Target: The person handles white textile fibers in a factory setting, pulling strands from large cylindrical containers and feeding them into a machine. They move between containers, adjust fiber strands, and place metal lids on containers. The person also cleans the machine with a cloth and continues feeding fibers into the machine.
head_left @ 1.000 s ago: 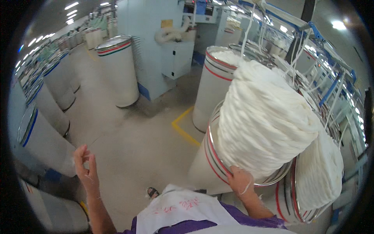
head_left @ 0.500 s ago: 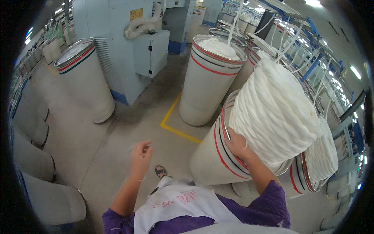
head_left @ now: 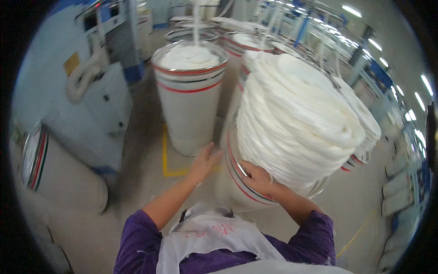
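A tall pale can (head_left: 237, 176) with red and black bands stands right in front of me. Thick coils of white sliver (head_left: 292, 118), a rope of loose fibre, pile high above its metal rim. My right hand (head_left: 259, 179) is closed over the near side of that rim, beside the coils. My left hand (head_left: 206, 160) reaches forward just left of the same can, its fingers apart and holding nothing; whether it touches the wall I cannot tell. Another banded can (head_left: 189, 105), with white sliver inside, stands beyond my left hand.
A light blue machine cabinet (head_left: 102, 107) with a ribbed hose (head_left: 80, 84) is at the left. Below it leans into view a can (head_left: 68, 173) with red and green bands. A yellow floor line (head_left: 165, 155) runs by the farther can. More sliver-filled cans stand behind.
My view has swung to the right, so the machine and cans shift left in the picture. My left hand has moved forward and right toward the can; my right hand stays on the rim.
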Tool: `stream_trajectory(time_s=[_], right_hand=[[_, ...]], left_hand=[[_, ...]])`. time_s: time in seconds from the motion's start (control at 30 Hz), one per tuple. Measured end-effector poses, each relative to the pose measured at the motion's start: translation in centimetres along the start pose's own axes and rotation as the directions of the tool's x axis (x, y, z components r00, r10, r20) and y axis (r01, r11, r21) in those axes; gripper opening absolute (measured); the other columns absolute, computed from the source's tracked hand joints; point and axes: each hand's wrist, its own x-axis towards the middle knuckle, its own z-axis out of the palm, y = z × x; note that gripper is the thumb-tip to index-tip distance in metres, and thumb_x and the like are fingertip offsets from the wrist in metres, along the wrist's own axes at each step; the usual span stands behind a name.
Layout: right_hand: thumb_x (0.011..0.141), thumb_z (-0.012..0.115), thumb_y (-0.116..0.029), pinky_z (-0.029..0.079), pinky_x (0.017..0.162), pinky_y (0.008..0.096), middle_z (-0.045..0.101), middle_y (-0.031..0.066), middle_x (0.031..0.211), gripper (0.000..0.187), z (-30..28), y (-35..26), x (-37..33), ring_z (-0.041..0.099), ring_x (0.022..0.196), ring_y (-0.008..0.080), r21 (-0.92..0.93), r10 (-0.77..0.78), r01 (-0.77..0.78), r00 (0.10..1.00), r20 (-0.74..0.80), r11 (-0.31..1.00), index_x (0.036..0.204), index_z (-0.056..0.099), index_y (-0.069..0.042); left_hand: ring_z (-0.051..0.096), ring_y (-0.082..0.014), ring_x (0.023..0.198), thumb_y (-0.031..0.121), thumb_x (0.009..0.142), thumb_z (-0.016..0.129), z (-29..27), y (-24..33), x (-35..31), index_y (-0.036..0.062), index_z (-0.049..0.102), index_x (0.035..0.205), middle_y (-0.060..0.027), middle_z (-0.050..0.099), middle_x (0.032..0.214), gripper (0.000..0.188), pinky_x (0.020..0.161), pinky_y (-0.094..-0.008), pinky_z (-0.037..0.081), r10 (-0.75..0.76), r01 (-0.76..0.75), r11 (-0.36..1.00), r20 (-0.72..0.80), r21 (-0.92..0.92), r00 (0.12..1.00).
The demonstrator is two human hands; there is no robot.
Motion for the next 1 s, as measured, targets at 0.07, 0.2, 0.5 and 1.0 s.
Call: stream_trajectory(time_s=[0.07,0.2,0.5,1.0], right_hand=[[0.088,0.060,-0.022,0.049,0.085,0.0382,0.064,0.0235,0.112,0.057,-0.3,0.0,1.0,0.064,0.097,0.0345,-0.038,-0.049,0.044,0.991,-0.126,0.998,0.140,0.045,-0.004],[0.090,0.057,-0.027,0.049,0.082,0.0424,0.063,0.0247,0.107,0.050,0.4,0.4,4.1,0.063,0.094,0.0373,-0.061,0.141,-0.144,0.989,-0.041,0.988,0.135,0.047,-0.007],[0.085,0.059,-0.021,0.048,0.081,0.0480,0.061,0.0264,0.103,0.057,3.2,-3.2,3.6,0.061,0.093,0.0434,-0.066,0.074,-0.073,0.997,0.007,0.995,0.138,0.040,-0.006],[0.086,0.055,-0.017,0.046,0.087,0.0427,0.064,0.0214,0.100,0.049,3.2,-0.1,7.8,0.062,0.092,0.0350,-0.039,-0.161,0.166,0.981,0.107,0.985,0.132,0.049,-0.004]], left_hand=[[0.051,-0.0353,0.122,0.034,0.085,0.069,2.2,0.9,4.0,-0.0049,0.041,0.141,-0.0261,0.049,0.137,0.073,0.104,-0.0400,0.040,0.087,-0.096,0.989,0.082,0.113,0.993],[0.044,-0.0375,0.131,0.031,0.083,0.069,5.2,2.7,9.8,-0.0042,0.033,0.145,-0.0263,0.045,0.141,0.080,0.107,-0.0404,0.037,0.052,-0.069,0.990,0.135,0.125,0.990],[0.041,-0.0388,0.135,0.012,0.077,0.065,1.6,2.0,9.4,-0.0049,0.028,0.148,-0.0297,0.041,0.144,0.081,0.112,-0.0382,0.033,0.171,-0.230,0.916,0.198,0.329,0.965],[0.053,-0.0399,0.124,0.019,0.077,0.065,-1.5,0.6,8.5,-0.0054,0.031,0.147,-0.0321,0.052,0.134,0.082,0.107,-0.0397,0.039,0.131,-0.100,0.952,-0.089,0.289,0.987]])
